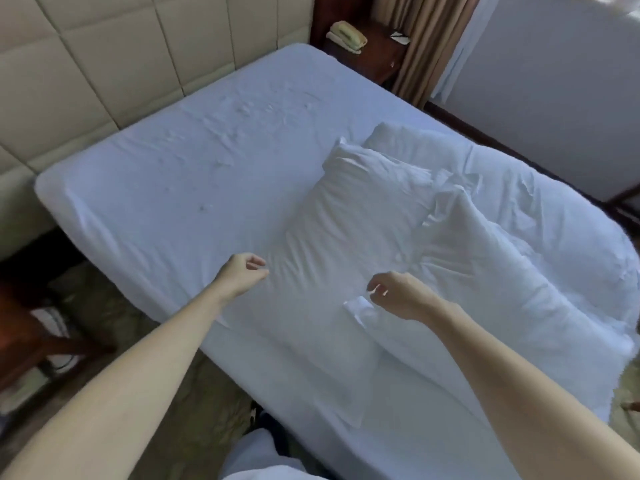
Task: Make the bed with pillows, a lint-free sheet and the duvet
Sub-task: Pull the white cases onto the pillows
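Head view: both hands reach for the pillow in the middle of the bed

The sheet (166, 174) is already on the mattress, with small wrinkles near the padded headboard (86, 64). One white pillow (346, 237) lies in the middle of the bed, not yet at its place. The duvet (512, 271) is bunched just beside it, on the far side, and touches it. A second pillow may lie behind the first, but I cannot tell this surely.

The left hand (244, 273) and the right hand (398, 294) are over the near end of the pillow, fingers loosely curled, and they hold nothing, as far as I can see. I judge that the pillow step is in hand. The next move asks for a grip on both near corners and a lift toward the headboard.

As for containers, only the pillowcase shows: the pillow fills it, and its flap (358, 308) lies loose under the right hand. On the nightstand (381, 53) stands a telephone (348, 36).
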Action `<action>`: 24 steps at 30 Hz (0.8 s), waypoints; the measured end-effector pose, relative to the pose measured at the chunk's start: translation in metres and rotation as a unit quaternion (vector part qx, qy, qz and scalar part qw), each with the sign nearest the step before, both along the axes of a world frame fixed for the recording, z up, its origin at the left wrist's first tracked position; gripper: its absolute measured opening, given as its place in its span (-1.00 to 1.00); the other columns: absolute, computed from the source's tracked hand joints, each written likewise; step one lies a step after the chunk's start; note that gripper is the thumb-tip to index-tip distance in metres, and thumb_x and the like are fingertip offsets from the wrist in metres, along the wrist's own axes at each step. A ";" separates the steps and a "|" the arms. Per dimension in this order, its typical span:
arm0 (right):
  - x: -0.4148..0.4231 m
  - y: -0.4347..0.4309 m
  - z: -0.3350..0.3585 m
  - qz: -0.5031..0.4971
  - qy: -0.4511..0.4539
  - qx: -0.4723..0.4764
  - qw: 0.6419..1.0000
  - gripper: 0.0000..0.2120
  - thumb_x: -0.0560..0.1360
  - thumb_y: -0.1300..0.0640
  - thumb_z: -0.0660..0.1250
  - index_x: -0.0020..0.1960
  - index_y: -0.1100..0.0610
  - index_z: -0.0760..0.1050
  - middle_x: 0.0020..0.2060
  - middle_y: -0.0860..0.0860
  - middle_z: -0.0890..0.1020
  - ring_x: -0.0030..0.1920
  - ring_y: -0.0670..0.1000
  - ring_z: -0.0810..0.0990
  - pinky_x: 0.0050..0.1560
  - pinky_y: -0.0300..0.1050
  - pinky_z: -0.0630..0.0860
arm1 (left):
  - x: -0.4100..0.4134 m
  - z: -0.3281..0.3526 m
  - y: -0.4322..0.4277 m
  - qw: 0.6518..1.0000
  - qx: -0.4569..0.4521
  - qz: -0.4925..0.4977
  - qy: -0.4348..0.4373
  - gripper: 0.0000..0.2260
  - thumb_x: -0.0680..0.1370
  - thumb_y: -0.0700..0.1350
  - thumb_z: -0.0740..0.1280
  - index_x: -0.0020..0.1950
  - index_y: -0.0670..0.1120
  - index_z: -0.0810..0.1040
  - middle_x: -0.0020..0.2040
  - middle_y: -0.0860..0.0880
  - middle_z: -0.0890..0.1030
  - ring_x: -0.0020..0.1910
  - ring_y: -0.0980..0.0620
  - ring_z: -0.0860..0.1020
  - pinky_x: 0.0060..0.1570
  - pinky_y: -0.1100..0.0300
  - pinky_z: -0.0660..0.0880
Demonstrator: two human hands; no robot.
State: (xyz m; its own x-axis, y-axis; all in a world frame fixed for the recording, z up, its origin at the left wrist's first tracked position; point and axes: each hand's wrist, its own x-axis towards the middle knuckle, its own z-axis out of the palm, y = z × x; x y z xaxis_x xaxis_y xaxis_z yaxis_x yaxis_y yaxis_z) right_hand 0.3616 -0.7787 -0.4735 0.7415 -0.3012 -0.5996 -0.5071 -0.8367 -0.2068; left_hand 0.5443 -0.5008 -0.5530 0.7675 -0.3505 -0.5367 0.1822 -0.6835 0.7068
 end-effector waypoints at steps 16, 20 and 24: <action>0.117 0.050 -0.075 0.086 0.091 0.013 0.992 -0.69 0.62 0.01 0.24 0.36 -0.10 0.49 0.19 -0.11 0.63 0.08 0.00 0.60 0.11 -0.07 0.54 | 0.063 -0.105 0.063 0.994 0.064 0.029 0.087 -0.75 0.58 0.08 0.37 0.20 0.01 0.58 0.13 0.02 0.61 0.10 0.00 0.59 0.11 0.10 0.53; 0.140 0.048 -0.095 0.088 0.086 0.016 0.992 -0.69 0.63 0.00 0.24 0.36 -0.11 0.48 0.14 -0.15 0.62 0.07 -0.01 0.64 0.08 -0.03 0.58 | 0.086 -0.139 0.069 0.991 0.111 0.001 0.069 -0.70 0.60 0.11 0.32 0.25 -0.01 0.55 0.21 0.02 0.57 0.16 -0.03 0.56 0.13 0.07 0.52; 0.158 0.052 -0.117 0.120 0.104 0.005 0.987 -0.64 0.65 0.02 0.21 0.44 -0.10 0.40 0.25 -0.09 0.61 0.23 0.02 0.56 0.13 -0.04 0.53 | 0.094 -0.176 0.059 0.981 0.172 -0.089 0.021 -0.64 0.63 0.09 0.29 0.37 -0.04 0.51 0.35 -0.13 0.47 0.33 -0.15 0.46 0.19 -0.02 0.50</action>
State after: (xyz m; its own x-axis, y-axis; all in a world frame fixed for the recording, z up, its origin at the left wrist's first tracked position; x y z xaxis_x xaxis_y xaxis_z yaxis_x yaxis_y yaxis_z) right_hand 0.5195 -0.7271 -0.5909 0.6508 -0.1252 -0.7488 -0.3269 -0.9364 -0.1276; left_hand 0.6385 -0.4415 -0.7292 0.6852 -0.2697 -0.6766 0.0621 -0.9039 0.4232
